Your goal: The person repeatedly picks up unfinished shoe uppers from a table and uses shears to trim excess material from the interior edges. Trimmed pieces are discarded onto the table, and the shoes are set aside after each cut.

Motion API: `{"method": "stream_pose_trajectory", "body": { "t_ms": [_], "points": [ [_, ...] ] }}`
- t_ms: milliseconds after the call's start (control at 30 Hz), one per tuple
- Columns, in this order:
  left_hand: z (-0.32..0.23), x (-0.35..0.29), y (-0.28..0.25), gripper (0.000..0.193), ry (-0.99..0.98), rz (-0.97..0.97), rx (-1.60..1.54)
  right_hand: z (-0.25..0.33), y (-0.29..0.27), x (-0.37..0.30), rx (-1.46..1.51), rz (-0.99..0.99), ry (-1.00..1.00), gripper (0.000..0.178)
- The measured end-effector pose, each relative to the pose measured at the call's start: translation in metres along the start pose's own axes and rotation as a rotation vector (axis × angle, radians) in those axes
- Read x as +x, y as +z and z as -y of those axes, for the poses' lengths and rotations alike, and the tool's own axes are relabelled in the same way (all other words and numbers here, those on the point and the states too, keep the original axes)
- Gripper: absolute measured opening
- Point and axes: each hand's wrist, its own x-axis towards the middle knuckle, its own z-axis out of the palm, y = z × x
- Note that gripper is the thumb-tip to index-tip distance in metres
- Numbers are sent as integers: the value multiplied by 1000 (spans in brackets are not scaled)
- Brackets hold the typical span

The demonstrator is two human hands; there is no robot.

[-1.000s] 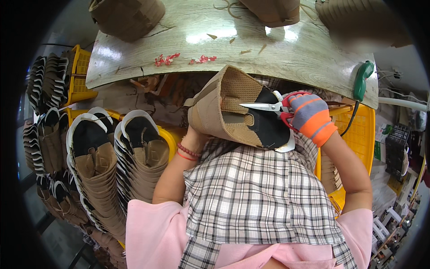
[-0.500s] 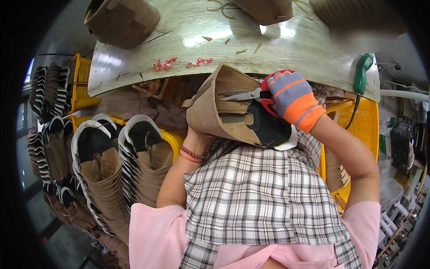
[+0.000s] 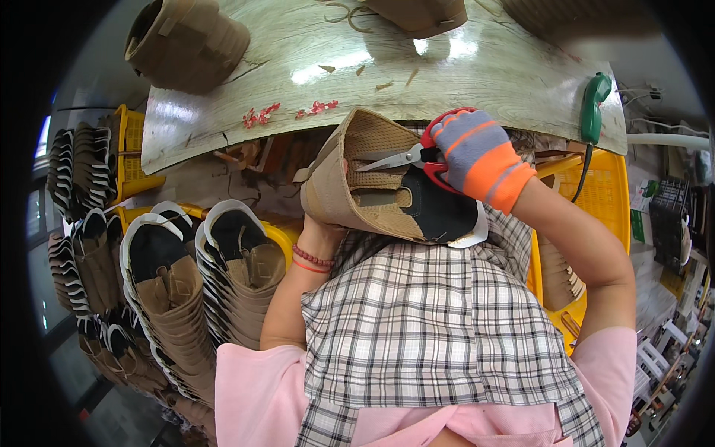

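A tan shoe upper [image 3: 325, 179] with mesh lining, a black inner part and a white edge is held in front of my checked apron, its opening facing right. My bare left hand [image 3: 322, 232], with a beaded bracelet at the wrist, is closed on its underside; most of those fingers are hidden behind it. In a grey and orange knit glove, my right hand [image 3: 477, 153] grips red-handled scissors [image 3: 391, 161]. Their blades reach inside the upper and look nearly together. Whether thread or material lies between them cannot be made out.
Ahead lies a pale wood-look table [image 3: 275, 82] with pink scraps [image 3: 261, 115] and tan offcuts. A brown rolled piece [image 3: 186, 45] stands far left. A green handheld tool [image 3: 594, 108] hangs at the right edge. Stacked uppers [image 3: 167, 298] fill the left; yellow baskets [image 3: 614, 201] stand both sides.
The view has shifted slightly, so the table and stacks sit a little differently. Both hands keep their grips, and the scissors stay inside the upper.
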Motion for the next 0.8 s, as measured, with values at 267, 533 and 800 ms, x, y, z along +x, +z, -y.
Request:
{"method": "stream_pose_trajectory", "body": {
  "t_ms": [267,533,800],
  "points": [
    [0,-4,-6,48,5,-8,-173,-2,-4,-19,27,56,216,29],
    [-21,-5,-59,44,-155,19,215,15,5,-54,317,171,277,35],
    [-13,-38,-82,64,-354,143,49,19,15,-46,333,263,50,31]
  ]
}}
